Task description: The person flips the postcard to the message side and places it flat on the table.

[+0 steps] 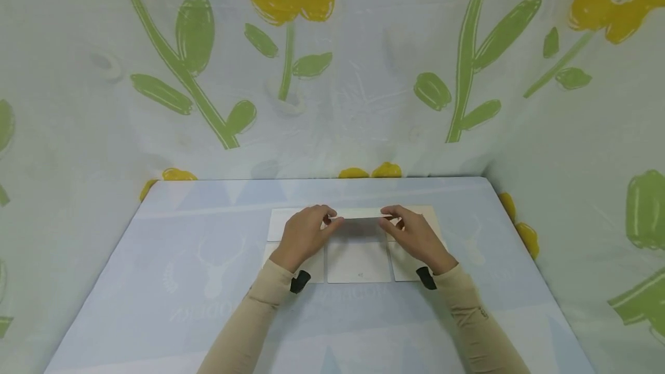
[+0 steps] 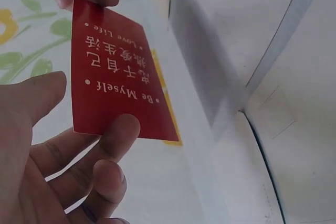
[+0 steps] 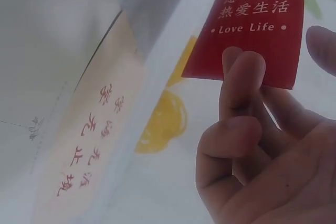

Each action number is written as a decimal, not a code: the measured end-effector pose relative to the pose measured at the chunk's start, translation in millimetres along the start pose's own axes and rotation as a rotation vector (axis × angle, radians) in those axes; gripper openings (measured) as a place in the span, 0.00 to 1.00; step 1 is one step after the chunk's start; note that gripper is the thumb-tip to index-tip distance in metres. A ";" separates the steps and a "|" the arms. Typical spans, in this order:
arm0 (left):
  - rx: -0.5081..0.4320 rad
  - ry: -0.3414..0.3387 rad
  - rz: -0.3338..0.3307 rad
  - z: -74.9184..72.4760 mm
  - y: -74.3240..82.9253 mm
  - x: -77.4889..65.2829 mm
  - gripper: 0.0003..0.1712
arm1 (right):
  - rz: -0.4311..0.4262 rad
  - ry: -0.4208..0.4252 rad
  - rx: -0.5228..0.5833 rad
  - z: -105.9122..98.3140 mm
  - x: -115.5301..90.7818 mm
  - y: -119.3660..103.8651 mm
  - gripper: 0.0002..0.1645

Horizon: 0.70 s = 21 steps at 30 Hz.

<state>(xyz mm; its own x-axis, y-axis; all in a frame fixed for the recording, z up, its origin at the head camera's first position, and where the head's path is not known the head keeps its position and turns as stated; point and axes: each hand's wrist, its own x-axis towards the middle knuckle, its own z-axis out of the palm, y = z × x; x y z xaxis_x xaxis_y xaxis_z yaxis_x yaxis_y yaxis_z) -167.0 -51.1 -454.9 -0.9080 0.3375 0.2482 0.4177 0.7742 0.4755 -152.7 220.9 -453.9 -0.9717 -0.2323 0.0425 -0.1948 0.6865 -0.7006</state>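
Between my two hands a red card point(image 2: 115, 77) is held up above the table, with white lettering on the face seen in both wrist views. My left hand point(image 1: 307, 232) grips one end; its index fingertip point(image 2: 123, 129) overlaps the red face. At the opposite end, my right hand point(image 1: 415, 238) grips the card, its fingertips over the lower edge in the right wrist view. Seen from the head, the card is nearly edge-on. Below lie pale cards in two rows, among them a white one point(image 1: 358, 263) in the front middle and partly covered ones under both hands.
A beige card point(image 3: 100, 145) with red writing lies at the back right of the rows. The table point(image 1: 171, 281) has a pale blue printed cover. Behind and beside it hang curtains point(image 1: 358, 103) with yellow flowers and green leaves.
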 end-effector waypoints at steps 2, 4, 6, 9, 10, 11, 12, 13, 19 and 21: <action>0.004 0.010 0.014 0.1 -0.5 -2.1 0.18 | -0.010 0.009 -0.010 0.6 -1.6 -0.5 0.29; 0.017 0.025 0.037 0.5 -0.8 -4.4 0.17 | -0.023 0.018 -0.025 1.5 -3.0 0.1 0.28; 0.026 0.041 0.061 0.9 -1.2 -6.8 0.16 | -0.039 0.024 -0.032 2.7 -4.3 1.3 0.26; 0.042 0.065 0.090 2.2 -1.7 -10.5 0.14 | -0.064 0.032 -0.045 4.6 -6.6 2.9 0.24; 0.043 0.068 0.092 2.9 -1.9 -11.8 0.14 | -0.069 0.034 -0.050 5.2 -7.5 3.1 0.23; 0.043 0.066 0.091 3.5 -2.1 -13.1 0.14 | -0.071 0.036 -0.054 5.6 -8.8 2.8 0.22; 0.052 0.066 0.091 4.4 -2.4 -14.4 0.14 | -0.072 0.035 -0.059 5.9 -10.2 2.4 0.22; 0.059 0.064 0.087 5.2 -2.5 -15.8 0.14 | -0.070 0.032 -0.063 6.2 -11.6 1.7 0.21; 0.070 0.070 0.081 11.3 -2.9 -23.4 0.14 | -0.031 0.002 -0.113 10.6 -17.7 -0.3 0.19; 0.070 0.074 0.087 12.8 -2.8 -25.8 0.13 | -0.014 -0.006 -0.138 13.1 -18.7 0.3 0.19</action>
<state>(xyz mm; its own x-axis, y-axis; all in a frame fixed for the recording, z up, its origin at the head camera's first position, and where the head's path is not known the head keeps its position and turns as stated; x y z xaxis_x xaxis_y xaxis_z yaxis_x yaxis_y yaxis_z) -145.2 -55.1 -473.4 -0.8625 0.3664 0.3490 0.4893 0.7800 0.3901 -132.9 216.4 -464.2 -0.9681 -0.2459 0.0469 -0.2248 0.7715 -0.5951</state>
